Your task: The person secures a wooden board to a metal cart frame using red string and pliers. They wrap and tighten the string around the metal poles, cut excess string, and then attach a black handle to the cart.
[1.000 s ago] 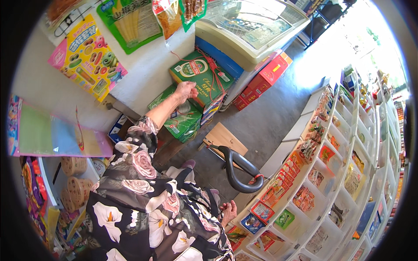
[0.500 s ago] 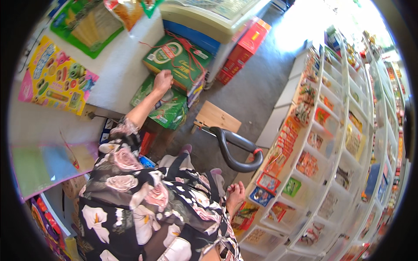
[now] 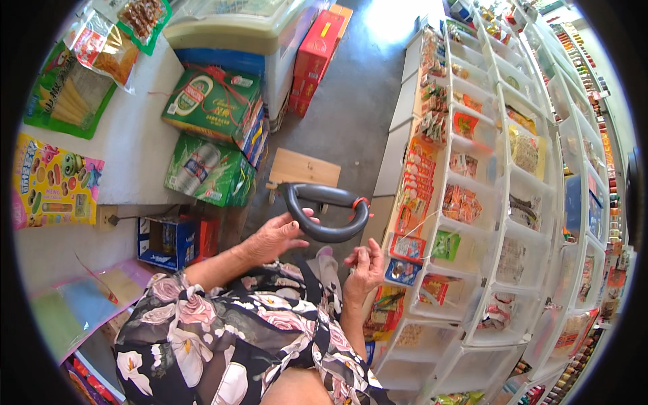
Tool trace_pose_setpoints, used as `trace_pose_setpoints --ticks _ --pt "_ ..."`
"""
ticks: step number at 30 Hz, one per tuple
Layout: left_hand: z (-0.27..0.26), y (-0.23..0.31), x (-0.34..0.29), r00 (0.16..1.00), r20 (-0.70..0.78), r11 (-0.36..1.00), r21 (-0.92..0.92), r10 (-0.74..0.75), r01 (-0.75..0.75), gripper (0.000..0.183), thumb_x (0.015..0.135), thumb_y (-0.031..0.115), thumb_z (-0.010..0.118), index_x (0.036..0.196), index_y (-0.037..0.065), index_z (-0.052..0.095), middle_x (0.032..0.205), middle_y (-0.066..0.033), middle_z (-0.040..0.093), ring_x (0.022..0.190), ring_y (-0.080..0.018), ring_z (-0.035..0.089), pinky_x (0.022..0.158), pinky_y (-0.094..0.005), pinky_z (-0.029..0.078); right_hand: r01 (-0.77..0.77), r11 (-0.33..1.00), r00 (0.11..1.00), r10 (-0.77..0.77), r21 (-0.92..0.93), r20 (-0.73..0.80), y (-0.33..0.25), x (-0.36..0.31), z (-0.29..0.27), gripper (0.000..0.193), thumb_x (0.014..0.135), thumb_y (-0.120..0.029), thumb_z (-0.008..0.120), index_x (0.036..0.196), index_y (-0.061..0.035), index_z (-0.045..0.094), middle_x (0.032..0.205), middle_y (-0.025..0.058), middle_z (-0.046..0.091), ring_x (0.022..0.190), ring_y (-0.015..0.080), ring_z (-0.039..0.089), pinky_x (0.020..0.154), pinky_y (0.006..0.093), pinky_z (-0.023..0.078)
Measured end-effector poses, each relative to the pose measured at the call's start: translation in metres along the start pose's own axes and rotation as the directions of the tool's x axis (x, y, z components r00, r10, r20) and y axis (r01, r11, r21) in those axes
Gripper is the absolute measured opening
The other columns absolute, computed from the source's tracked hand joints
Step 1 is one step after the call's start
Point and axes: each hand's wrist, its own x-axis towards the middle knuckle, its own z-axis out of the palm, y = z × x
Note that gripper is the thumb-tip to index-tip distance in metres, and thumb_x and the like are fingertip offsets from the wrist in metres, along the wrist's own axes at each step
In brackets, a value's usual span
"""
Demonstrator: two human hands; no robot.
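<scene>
A black, padded, D-shaped loop handle [image 3: 331, 233] with a red band at its right end stands in front of me, at the centre of the view. My left hand [image 3: 278, 236] is at its near left side, palm turned inward and fingers apart. Its fingertips overlap the loop in the picture; I cannot tell if they touch it. To the right of the loop, my right hand [image 3: 364, 270] is raised with loosely bent fingers, and I make out nothing in it. A wooden stool top [image 3: 305, 167] is just beyond the handle.
Clear plastic bins of packaged snacks [image 3: 466, 202] line the right side. Green drink cartons [image 3: 212, 108] are stacked at left, beside a white counter [image 3: 145, 101] bearing snack bags. Red boxes [image 3: 316, 50] stand farther back on the grey floor [image 3: 358, 94].
My left hand has left the green carton and come back down beside the black handle. My right hand has risen toward it. The view has shifted, moving the shelves and cartons leftward.
</scene>
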Motion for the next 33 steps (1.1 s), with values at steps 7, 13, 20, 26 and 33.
trace_pose_setpoints --ticks 7,13,20,26,33 --pt "0.068 0.001 0.036 0.96 -0.273 0.877 -0.441 0.069 -0.188 0.022 0.085 0.017 0.063 0.101 0.003 0.058 0.094 -0.0145 0.065 0.095 -0.0261 0.061 0.095 -0.0398 0.042 -0.167 0.986 0.985 0.168 -0.029 0.032 0.015 0.015 -0.031 0.024 0.086 -0.003 0.048 0.107 0.0059 0.056 0.072 0.0071 0.061 0.055 0.0098 0.054 0.05 0.0229 0.045" --pt "0.086 -0.016 0.057 0.868 -0.449 0.833 -0.383 0.212 -0.401 0.021 0.083 0.025 0.065 0.085 0.004 0.06 0.057 -0.0059 0.054 0.062 -0.0226 0.057 0.081 -0.0437 0.048 -0.327 0.939 0.938 0.336 -0.106 0.085 0.034 0.034 -0.078 0.022 0.087 -0.004 0.047 0.104 0.0027 0.059 0.072 0.0059 0.062 0.051 0.0076 0.052 0.043 0.0204 0.04" --pt "0.077 -0.053 -0.005 0.708 -0.699 0.887 -0.258 0.101 -0.382 0.019 0.081 0.028 0.064 0.083 0.009 0.062 0.056 -0.0028 0.05 0.056 -0.0187 0.051 0.073 -0.0422 0.048 -0.539 0.841 0.839 0.541 -0.044 0.057 0.067 0.053 -0.134 0.022 0.088 -0.006 0.047 0.106 -0.0013 0.058 0.073 0.0037 0.06 0.05 0.0072 0.05 0.04 0.0193 0.036" --pt "0.071 -0.117 -0.074 0.515 -0.846 0.938 -0.056 0.137 -0.342 0.021 0.082 0.022 0.059 0.098 0.01 0.054 0.056 0.0001 0.044 0.051 -0.0148 0.049 0.061 -0.041 0.05 -0.664 0.745 0.735 0.666 -0.066 0.129 0.089 0.054 -0.165 0.022 0.087 -0.005 0.046 0.106 -0.0016 0.057 0.075 0.0046 0.06 0.05 0.0074 0.051 0.038 0.0188 0.034" --pt "0.031 -0.176 -0.135 0.575 -0.8 0.935 -0.05 0.173 -0.351 0.027 0.082 0.019 0.051 0.106 0.007 0.051 0.056 -0.0015 0.044 0.051 -0.0152 0.05 0.062 -0.0417 0.052 -0.757 0.638 0.612 0.768 -0.139 0.189 0.109 0.032 -0.176 0.023 0.085 -0.004 0.045 0.105 -0.0006 0.057 0.074 0.0053 0.06 0.05 0.0075 0.051 0.038 0.0184 0.033"
